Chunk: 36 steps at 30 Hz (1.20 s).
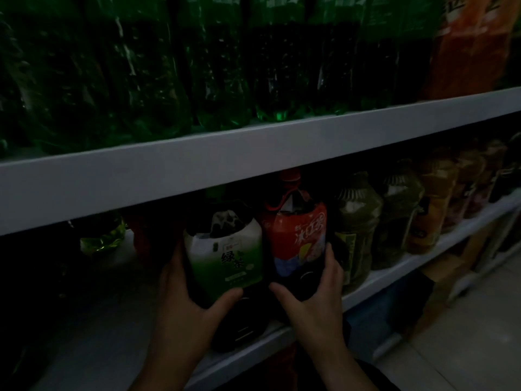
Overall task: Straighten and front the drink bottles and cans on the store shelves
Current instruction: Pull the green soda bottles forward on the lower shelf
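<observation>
Up top, 10 to 2 o'clock: white upper shelf carrying a packed row of big green soda bottles, with one orange-labelled bottle at the 2 o'clock end. Light is poor, detail limited.

Lower shelf runs 7 to 3 o'clock. Row of brownish tea bottles at 3 o'clock, shoulder to shoulder near the front edge. Small green bottle at 9 o'clock sits well back.

Work items at centre: green tea bottle and iced red tea bottle, upright, touching side by side, labels facing out. Red one is just beside the tea row.

Left hand wraps the green tea bottle low down, thumb across the front. Right hand wraps the iced red tea bottle the same way, fingers up its 3 o'clock side.

Judgement: the step is fronting this pair. Slide, don't lift, since there looks to be little headroom under the upper shelf. Keep the grip low so they don't tip. Pull both until the bases line up with the tea row and stop short of the lip. Twist only if a label drifts off centre.
</observation>
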Tool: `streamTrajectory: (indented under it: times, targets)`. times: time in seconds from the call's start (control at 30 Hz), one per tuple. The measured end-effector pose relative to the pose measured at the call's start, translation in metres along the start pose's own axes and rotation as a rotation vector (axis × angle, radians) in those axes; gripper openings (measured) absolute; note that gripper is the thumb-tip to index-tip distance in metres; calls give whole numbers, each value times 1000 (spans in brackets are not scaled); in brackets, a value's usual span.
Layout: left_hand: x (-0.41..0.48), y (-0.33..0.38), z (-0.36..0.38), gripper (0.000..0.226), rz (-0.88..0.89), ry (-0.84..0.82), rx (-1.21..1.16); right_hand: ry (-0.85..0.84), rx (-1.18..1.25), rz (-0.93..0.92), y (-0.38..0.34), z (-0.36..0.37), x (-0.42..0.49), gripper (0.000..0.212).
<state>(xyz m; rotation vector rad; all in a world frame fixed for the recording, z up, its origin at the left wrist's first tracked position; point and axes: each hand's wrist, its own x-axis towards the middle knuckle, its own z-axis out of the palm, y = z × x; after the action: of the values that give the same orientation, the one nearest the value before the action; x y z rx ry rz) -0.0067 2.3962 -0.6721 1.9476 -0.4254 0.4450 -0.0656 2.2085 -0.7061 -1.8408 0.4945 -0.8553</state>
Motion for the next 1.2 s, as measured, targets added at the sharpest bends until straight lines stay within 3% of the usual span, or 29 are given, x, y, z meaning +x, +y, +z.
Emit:
streamTrajectory:
  times: [0.27, 0.43, 0.57, 0.67, 0.77, 0.9, 1.0, 1.07, 1.2]
  targets:
    - [0, -2, -6, 114, 17, -4, 3, 7, -15, -63, -3, 1, -6, 99]
    - [17, 21, -21, 100, 138, 87, 185, 14, -118, -54, -11, -9, 1, 100]
    - [26, 46, -32, 91, -61, -65, 349, -142, -206, 52, -33, -21, 4, 102]
    - [29, 67, -40, 89, -219, -289, 382, -257, -271, 72, -56, -36, 7, 98]
    - [33, 93, -47, 87, -339, -304, 426, -333, -250, -6, -82, -50, 12, 96]
    - [40, 131, -60, 53, -245, -497, 613, -472, -231, -38, -119, -77, 24, 85]
    - [50, 170, -74, 38, -473, -753, 625, -620, -232, 69, -154, -105, 32, 77]
    - [51, 199, -82, 47, -574, -745, 537, -640, -215, 169, -180, -124, 34, 65]
    - [58, 255, -95, 82, -528, -847, 473, -753, -365, 391, -218, -158, 48, 45]
